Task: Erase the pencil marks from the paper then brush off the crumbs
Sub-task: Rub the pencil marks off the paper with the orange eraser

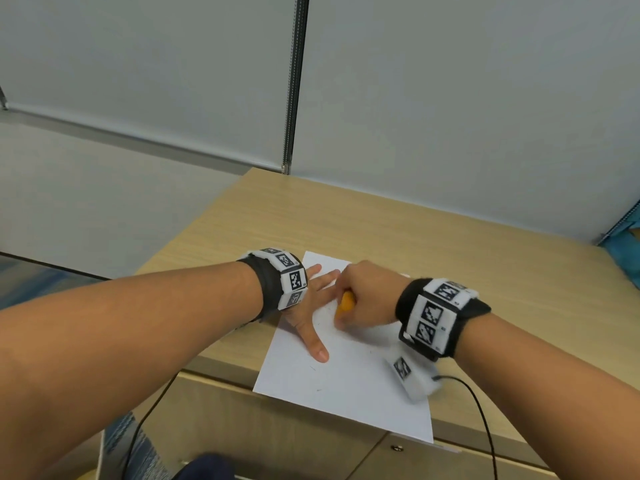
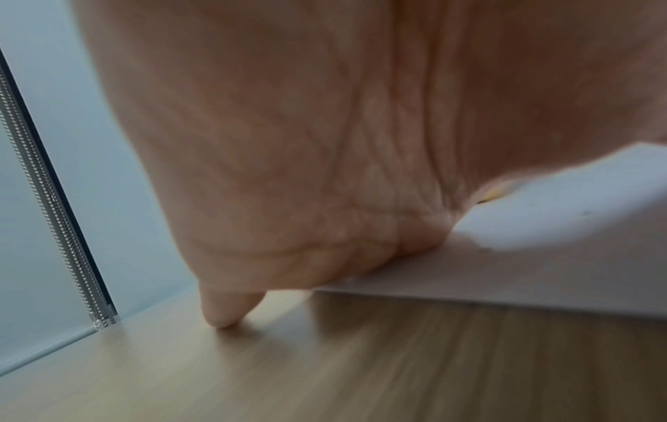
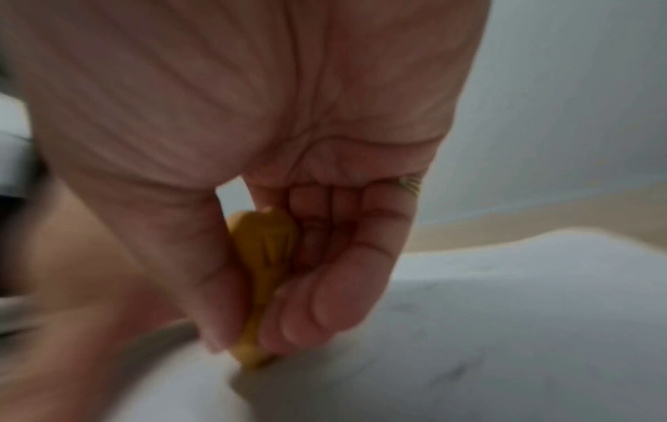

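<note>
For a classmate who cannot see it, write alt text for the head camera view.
A right hand pinches an orange eraser against a white sheet of paper, while the left hand lies flat, fingers spread, holding the sheet on a wooden desk. Faint pencil marks show on the paper; both wrists wear marker-patterned bands.

- Your left hand (image 1: 308, 317) lies flat, fingers spread, thumb pointing back toward you.
- Your right hand (image 1: 367, 299) is curled, thumb and fingers pinching the eraser (image 1: 346, 301).
- Both forearms reach forward, wrists banded.
</note>
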### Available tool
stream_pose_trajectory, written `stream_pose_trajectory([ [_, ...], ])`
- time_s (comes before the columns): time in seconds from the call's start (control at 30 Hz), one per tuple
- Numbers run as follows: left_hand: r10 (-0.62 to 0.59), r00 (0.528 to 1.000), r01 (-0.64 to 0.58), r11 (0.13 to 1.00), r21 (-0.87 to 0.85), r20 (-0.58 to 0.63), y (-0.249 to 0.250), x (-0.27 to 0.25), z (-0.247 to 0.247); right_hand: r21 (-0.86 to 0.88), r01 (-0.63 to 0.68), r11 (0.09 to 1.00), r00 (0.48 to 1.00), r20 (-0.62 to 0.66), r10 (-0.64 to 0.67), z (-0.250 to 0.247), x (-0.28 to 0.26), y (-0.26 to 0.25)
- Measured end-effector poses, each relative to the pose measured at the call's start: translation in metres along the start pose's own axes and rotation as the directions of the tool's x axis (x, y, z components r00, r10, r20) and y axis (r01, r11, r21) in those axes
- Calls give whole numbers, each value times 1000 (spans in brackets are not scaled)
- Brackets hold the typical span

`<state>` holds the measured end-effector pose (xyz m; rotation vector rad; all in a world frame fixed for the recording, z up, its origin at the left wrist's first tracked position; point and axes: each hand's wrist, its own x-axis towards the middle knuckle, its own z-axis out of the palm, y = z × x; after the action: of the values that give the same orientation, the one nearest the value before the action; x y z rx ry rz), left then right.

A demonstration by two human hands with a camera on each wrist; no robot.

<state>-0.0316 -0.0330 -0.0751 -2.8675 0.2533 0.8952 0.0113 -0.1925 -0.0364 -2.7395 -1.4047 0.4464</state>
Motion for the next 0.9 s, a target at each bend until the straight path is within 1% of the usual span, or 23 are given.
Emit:
stream_pose_trajectory([
  [0.07, 0, 1000, 0, 1000, -6, -7, 0, 0, 0, 36, 54, 998, 988, 142, -59, 1, -9, -2],
  [0.1, 2, 1000, -2, 1000, -17, -13, 0, -1, 0, 50, 44, 998, 989, 139, -50, -1, -7, 2],
  [0.13, 3, 1000, -3, 1000, -25, -14, 0, -1, 0, 51, 12, 999, 997, 79, -16, -2, -4, 9],
  [0.17, 0, 1000, -1, 1000, -28, -12, -1, -1, -1, 42, -27, 999, 1000, -14, 28, -2, 0, 15],
  [0.2, -2, 1000, 2, 1000, -27, -7, 0, -1, -2, 35, -61, 998, 994, -92, 64, -1, 2, 18],
  [0.23, -3, 1000, 3, 1000, -22, -3, 0, -1, -1, 37, -67, 997, 992, -109, 70, 1, 2, 19],
  [0.27, -3, 1000, 3, 1000, -14, -2, 0, 0, -1, 50, -33, 998, 997, -62, 36, 2, 0, 16],
  [0.3, -3, 1000, 3, 1000, -9, -5, 0, 0, -1, 60, 15, 998, 999, 29, -17, 2, -5, 11],
  [0.33, -3, 1000, 3, 1000, -12, -9, 0, 0, 0, 65, 40, 997, 990, 133, -49, 1, -9, 6],
  [0.37, -2, 1000, 1, 1000, -19, -10, 0, 0, 0, 69, 48, 996, 981, 187, -60, -1, -11, 3],
  [0.4, -2, 1000, 2, 1000, -24, -6, -1, 1, 1, 63, 43, 997, 985, 166, -53, -3, -9, 3],
  [0.47, -6, 1000, 6, 1000, -10, 4, -2, 4, 0, 16, -12, 1000, 1000, 3, 12, -4, 0, 7],
  [0.5, -7, 1000, 7, 1000, -3, 10, -2, 4, 0, -2, -40, 999, 996, -75, 39, -1, 3, 7],
  [0.53, -6, 1000, 6, 1000, -2, 14, -2, 4, 0, 1, -47, 999, 993, -107, 47, 1, 4, 7],
  [0.57, -4, 1000, 4, 1000, -6, 12, -2, 3, 0, 19, -24, 1000, 996, -82, 26, 3, 2, 6],
  [0.63, 0, 1000, 0, 1000, -15, 0, -1, 1, 0, 54, 37, 998, 995, 87, -41, 1, -7, 1],
  [0.67, -1, 1000, 1, 1000, -19, -2, 0, 0, 0, 76, 37, 996, 988, 147, -48, -2, -10, 1],
  [0.7, -2, 1000, 2, 1000, -22, 1, 0, -1, -1, 82, 13, 997, 990, 139, -24, -4, -8, 4],
  [0.77, -3, 1000, 4, 1000, -24, 4, 1, -1, -2, 59, -81, 995, 997, -8, 82, -7, 3, 15],
  [0.8, -3, 1000, 3, 1000, -25, 6, 1, -1, -2, 53, -116, 992, 989, -85, 120, -6, 7, 17],
  [0.83, -3, 1000, 4, 1000, -25, 7, 1, -2, -2, 48, -127, 991, 984, -116, 132, -5, 10, 17],
  [0.87, -3, 1000, 3, 1000, -22, 6, 1, -2, -2, 40, -101, 994, 991, -85, 104, -4, 9, 14],
  [0.9, -3, 1000, 3, 1000, -22, 4, 1, -2, -2, 44, -49, 998, 999, -6, 49, -3, 5, 9],
])
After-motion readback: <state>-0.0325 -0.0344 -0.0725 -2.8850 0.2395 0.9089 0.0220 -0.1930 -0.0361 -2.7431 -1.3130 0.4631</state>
